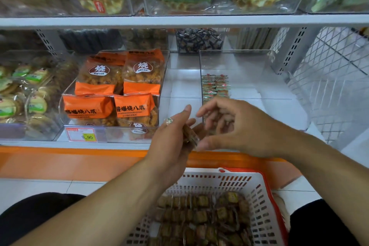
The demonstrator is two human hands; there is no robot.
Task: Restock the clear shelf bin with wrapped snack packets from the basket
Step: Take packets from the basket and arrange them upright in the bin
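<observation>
My left hand (171,136) grips a stack of packets (190,136) edge-up, so my right hand (229,124), fingers loosely curled and holding nothing, can take them for the clear bin (279,106) ahead, while the basket (257,191) waits below.
</observation>
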